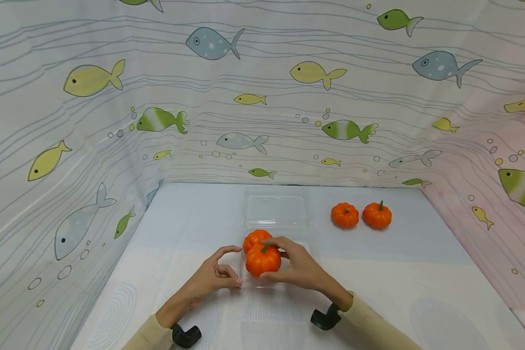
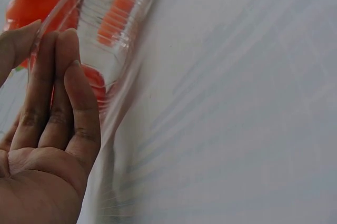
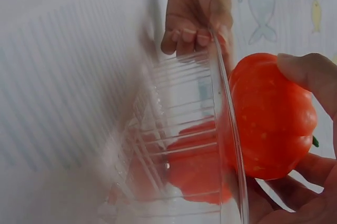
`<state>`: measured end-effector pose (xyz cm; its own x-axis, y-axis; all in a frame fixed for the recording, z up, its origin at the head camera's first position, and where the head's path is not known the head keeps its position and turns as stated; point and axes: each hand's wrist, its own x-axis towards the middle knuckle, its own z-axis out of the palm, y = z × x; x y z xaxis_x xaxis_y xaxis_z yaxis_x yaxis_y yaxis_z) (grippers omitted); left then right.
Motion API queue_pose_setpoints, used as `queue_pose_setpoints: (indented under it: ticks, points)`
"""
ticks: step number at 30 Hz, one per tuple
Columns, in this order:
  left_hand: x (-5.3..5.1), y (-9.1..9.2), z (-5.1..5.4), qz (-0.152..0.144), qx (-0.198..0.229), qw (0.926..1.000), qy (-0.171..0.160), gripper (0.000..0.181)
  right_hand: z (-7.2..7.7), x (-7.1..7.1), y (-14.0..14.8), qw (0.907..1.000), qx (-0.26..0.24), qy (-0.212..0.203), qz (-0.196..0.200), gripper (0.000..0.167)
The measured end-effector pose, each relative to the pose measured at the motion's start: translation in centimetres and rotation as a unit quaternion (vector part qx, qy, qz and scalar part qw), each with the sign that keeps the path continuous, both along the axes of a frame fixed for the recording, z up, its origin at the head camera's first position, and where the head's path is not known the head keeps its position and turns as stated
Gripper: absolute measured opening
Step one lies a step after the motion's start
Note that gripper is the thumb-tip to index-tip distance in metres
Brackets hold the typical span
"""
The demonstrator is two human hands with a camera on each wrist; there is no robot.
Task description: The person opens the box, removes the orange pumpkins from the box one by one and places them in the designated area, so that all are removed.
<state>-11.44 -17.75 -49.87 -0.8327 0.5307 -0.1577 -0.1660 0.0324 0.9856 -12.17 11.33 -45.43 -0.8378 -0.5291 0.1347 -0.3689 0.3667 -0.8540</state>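
My right hand (image 1: 299, 267) grips an orange toy pumpkin (image 1: 262, 262) with a green stem, thumb on one side and fingers on the other. In the right wrist view this pumpkin is at the rim of a clear plastic clamshell container (image 3: 181, 84), mostly above it. A second orange pumpkin (image 1: 254, 238) sits inside, toward the far left of the base, partly hidden by the held one. At the container's left side, my left hand (image 1: 207, 279) holds the rim between thumb and fingers, as the left wrist view shows.
The container's lid (image 1: 276, 206) lies open, pointing away from me. Two more orange pumpkins, one (image 1: 344, 216) beside the other (image 1: 377, 216), stand at the back right of the white table (image 1: 398, 291). Fish-printed cloth (image 1: 280, 121) encloses the back and sides.
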Motion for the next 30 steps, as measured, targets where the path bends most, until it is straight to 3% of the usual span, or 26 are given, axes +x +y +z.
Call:
queue_pose_setpoints:
  ticks: [22,30]
  points:
    - [0.1,0.0,0.0,0.003,-0.002,1.0000,-0.001,0.084,0.4,-0.3,2.0,0.9971,-0.006,0.071,-0.029,0.073]
    - [0.1,0.0,0.0,0.002,-0.004,1.0000,0.002,0.085,0.5,-0.4,3.0,0.9963,-0.028,0.070,-0.039,0.072]
